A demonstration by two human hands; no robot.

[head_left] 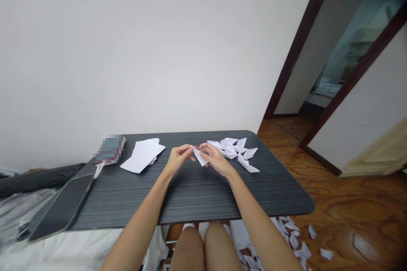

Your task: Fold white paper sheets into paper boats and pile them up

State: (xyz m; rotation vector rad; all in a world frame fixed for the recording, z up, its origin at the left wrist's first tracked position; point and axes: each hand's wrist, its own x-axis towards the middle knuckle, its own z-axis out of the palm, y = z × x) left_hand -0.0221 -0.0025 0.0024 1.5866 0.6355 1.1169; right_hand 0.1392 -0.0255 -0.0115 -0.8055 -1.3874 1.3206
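Note:
A small folded piece of white paper [199, 157] is held above the dark table, between both hands. My left hand [179, 157] pinches its upper left corner between thumb and fingers. On the other side, my right hand [213, 156] grips the paper's right part, with the thumb on its face. Just beyond the right hand lies a loose pile of folded white paper pieces [229, 149], partly hidden by that hand. To the left, a stack of flat white paper sheets [143, 155] rests on the table, its sheets unevenly spread.
The dark table [203, 199] stands against a white wall. On its left are a phone [63, 207] and a blurred-out packet or book [110, 150]. More folded paper pieces [294, 237] lie scattered on the wooden floor at the right. A doorway [305, 59] opens at the right.

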